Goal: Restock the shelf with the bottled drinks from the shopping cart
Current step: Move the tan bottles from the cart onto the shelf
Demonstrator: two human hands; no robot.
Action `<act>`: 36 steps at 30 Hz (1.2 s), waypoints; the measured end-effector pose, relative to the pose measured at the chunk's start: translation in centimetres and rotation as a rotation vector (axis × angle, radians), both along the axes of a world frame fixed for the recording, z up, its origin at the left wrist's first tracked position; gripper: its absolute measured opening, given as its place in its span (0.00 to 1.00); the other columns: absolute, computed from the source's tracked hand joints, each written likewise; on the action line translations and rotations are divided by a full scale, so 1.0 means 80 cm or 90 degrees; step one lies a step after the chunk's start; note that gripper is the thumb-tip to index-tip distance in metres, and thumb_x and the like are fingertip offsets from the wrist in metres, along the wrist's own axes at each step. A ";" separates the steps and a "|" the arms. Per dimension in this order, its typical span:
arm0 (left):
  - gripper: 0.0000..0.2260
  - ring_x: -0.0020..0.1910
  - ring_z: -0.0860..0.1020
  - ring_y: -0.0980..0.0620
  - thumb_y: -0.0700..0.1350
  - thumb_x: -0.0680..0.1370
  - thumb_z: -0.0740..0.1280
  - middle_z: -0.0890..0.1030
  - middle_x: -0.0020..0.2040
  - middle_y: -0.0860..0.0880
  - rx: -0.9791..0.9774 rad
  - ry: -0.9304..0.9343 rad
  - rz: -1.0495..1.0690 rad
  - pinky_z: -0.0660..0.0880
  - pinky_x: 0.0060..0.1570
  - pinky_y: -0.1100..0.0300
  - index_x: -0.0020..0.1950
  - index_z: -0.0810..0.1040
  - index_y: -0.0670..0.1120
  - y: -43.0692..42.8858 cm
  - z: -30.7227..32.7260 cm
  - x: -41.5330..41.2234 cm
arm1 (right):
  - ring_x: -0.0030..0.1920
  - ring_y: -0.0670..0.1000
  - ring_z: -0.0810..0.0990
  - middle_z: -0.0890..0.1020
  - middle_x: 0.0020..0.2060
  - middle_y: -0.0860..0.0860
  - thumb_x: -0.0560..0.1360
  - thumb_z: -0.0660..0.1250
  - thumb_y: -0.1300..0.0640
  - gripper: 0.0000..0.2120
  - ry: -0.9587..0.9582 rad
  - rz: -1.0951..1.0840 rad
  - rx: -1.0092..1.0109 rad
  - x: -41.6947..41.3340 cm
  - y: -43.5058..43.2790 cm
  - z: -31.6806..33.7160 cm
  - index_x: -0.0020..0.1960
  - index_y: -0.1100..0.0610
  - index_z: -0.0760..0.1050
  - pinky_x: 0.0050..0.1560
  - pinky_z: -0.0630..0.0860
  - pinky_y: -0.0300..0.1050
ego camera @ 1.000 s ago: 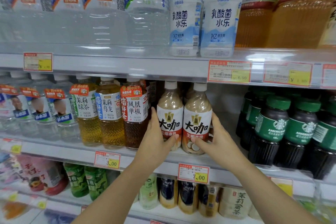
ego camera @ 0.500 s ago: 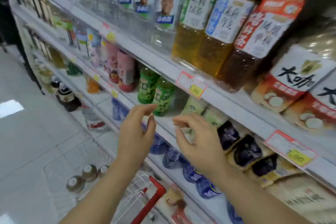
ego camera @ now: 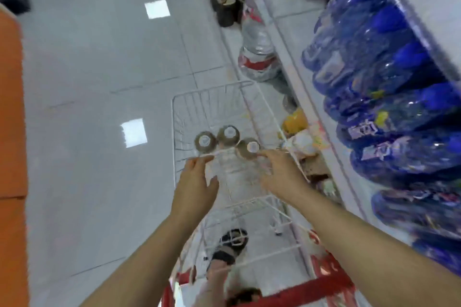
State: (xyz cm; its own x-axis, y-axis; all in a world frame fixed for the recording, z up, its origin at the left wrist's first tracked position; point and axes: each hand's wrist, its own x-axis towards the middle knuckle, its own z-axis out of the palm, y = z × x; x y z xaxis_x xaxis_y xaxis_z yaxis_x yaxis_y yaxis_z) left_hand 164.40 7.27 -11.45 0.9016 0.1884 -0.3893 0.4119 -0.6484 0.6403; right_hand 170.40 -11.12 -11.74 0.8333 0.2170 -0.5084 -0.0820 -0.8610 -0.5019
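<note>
A white wire shopping cart (ego camera: 212,97) is fitted with a red plastic handle bar (ego camera: 299,291). Inside the cart, three white-capped brown round bottled drinks (ego camera: 228,134) are seen. Beneath the cart, a pale grey tiled floor (ego camera: 87,57) is crossed by darker grout lines. Right of the cart, glossy deep-blue plastic bottles (ego camera: 386,70) are shelved. Left of the cart, a flat orange panel (ego camera: 11,107) is shown.

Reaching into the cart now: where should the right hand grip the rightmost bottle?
By the neck under its white cap, from above. The rightmost bottle stands upright in the cart, a neighbour bottle close beside it, so likely only the top is free.
</note>
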 end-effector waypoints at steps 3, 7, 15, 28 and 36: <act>0.25 0.70 0.62 0.43 0.42 0.76 0.66 0.60 0.72 0.42 0.039 0.005 -0.001 0.64 0.66 0.51 0.71 0.64 0.46 0.009 -0.068 0.050 | 0.61 0.59 0.72 0.66 0.66 0.56 0.73 0.67 0.58 0.27 -0.023 -0.038 0.008 0.026 0.022 -0.068 0.70 0.55 0.63 0.56 0.73 0.50; 0.21 0.69 0.60 0.39 0.43 0.76 0.60 0.62 0.73 0.43 0.137 0.027 -0.041 0.63 0.65 0.49 0.70 0.65 0.47 0.019 -0.152 0.104 | 0.60 0.59 0.71 0.67 0.65 0.57 0.76 0.64 0.56 0.22 -0.059 -0.060 0.003 0.046 0.034 -0.121 0.69 0.55 0.65 0.56 0.71 0.50; 0.06 0.40 0.74 0.47 0.44 0.76 0.67 0.66 0.53 0.48 0.101 -0.044 0.018 0.69 0.39 0.58 0.51 0.76 0.45 0.001 -0.123 0.085 | 0.49 0.59 0.75 0.67 0.54 0.55 0.70 0.69 0.65 0.09 -0.035 -0.101 0.013 0.032 0.013 -0.121 0.48 0.56 0.74 0.45 0.70 0.43; 0.16 0.49 0.77 0.53 0.55 0.69 0.72 0.77 0.54 0.57 -0.038 -0.269 -0.158 0.75 0.45 0.55 0.56 0.78 0.57 -0.073 0.243 -0.045 | 0.41 0.45 0.76 0.74 0.42 0.45 0.64 0.71 0.65 0.18 -0.196 -0.194 0.129 -0.111 -0.084 0.301 0.39 0.42 0.74 0.41 0.68 0.27; 0.14 0.52 0.76 0.65 0.57 0.68 0.69 0.78 0.52 0.61 -0.313 -0.573 -0.209 0.71 0.53 0.71 0.52 0.74 0.64 -0.152 0.456 -0.110 | 0.46 0.40 0.79 0.81 0.45 0.39 0.66 0.74 0.63 0.20 -0.503 -0.304 0.198 -0.254 -0.171 0.548 0.45 0.38 0.77 0.47 0.74 0.35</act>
State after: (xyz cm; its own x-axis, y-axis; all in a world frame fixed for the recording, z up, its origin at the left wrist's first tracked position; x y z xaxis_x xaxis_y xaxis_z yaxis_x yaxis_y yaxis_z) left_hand 155.58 -4.86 25.01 0.8727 -0.1110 0.4755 -0.4880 -0.2306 0.8418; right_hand 150.09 -24.76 32.10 0.9449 -0.2023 0.2574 0.0697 -0.6440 -0.7619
